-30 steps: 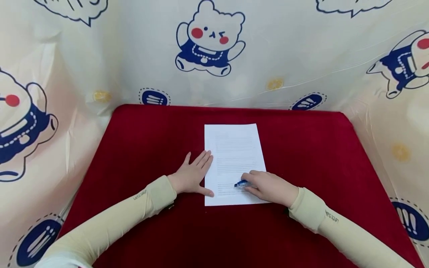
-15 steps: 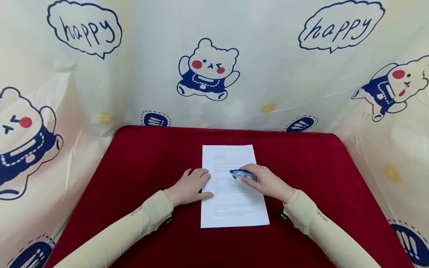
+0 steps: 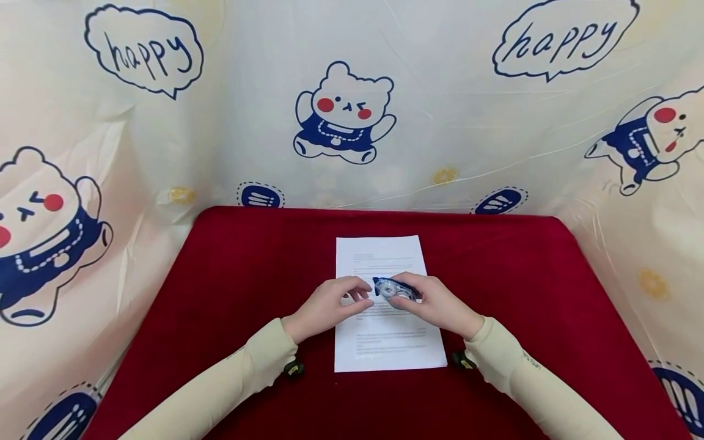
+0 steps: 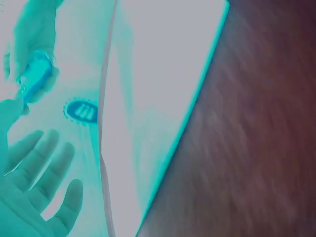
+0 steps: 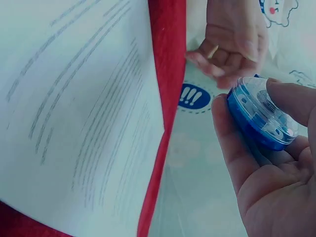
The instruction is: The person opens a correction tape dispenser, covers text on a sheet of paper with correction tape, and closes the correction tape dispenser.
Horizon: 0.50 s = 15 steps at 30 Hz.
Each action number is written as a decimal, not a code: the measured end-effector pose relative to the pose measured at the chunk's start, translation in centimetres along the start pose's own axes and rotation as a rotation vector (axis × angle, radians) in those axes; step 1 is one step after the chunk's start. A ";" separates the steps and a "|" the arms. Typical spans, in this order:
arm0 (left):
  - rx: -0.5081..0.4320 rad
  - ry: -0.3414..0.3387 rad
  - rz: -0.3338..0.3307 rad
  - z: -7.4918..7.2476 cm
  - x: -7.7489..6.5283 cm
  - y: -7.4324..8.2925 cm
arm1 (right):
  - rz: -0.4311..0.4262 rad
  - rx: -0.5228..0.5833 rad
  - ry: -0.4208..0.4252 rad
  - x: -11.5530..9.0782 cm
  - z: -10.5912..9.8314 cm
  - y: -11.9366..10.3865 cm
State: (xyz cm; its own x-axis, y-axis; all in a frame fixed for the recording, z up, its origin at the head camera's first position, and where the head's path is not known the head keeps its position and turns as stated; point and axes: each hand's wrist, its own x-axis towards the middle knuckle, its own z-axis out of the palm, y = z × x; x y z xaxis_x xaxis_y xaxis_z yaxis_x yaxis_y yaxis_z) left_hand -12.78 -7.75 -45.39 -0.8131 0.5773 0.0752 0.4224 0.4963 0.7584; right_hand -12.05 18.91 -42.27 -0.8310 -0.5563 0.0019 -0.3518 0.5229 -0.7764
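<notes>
A blue correction tape dispenser (image 3: 392,289) with a clear body is held in my right hand (image 3: 442,305), above the printed paper sheet (image 3: 385,336). In the right wrist view, the thumb presses on the dispenser's (image 5: 261,116) clear side while fingers support it from beneath. My left hand (image 3: 326,305) hovers over the sheet's left part, its bent fingers close to the dispenser's dark tip and gripping nothing. The left wrist view, oddly tinted, has the left fingers (image 4: 47,170) spread apart below the dispenser (image 4: 38,76).
Under the paper is a table with a red cloth (image 3: 247,256). Behind and at both sides hangs a pale curtain (image 3: 440,110) printed with cartoon bears. Dark wrist straps (image 3: 293,368) show under both cuffs.
My right hand has lifted the correction tape from the lower text toward the sheet's middle. My left hand has left the paper's left edge and come across to the dispenser. The head view tilted up.
</notes>
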 end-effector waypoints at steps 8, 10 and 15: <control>-0.168 -0.049 0.009 0.4 0.4 0.7 | -0.038 -0.003 -0.019 -0.2 0.0 -0.7; -0.171 -0.049 0.011 0.4 0.3 0.8 | -0.043 -0.005 -0.026 -0.2 0.0 -0.7; -0.171 -0.051 0.026 0.6 0.3 0.7 | -0.046 -0.007 -0.043 -0.2 0.0 -0.9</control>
State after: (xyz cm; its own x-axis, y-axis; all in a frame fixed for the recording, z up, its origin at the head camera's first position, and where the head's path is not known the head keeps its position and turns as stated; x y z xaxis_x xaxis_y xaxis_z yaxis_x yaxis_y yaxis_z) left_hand -12.52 -6.83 -45.18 -0.7798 0.6225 0.0668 0.3652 0.3656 0.8561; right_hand -11.55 18.58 -41.57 -0.7944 -0.6073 0.0106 -0.3929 0.5006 -0.7714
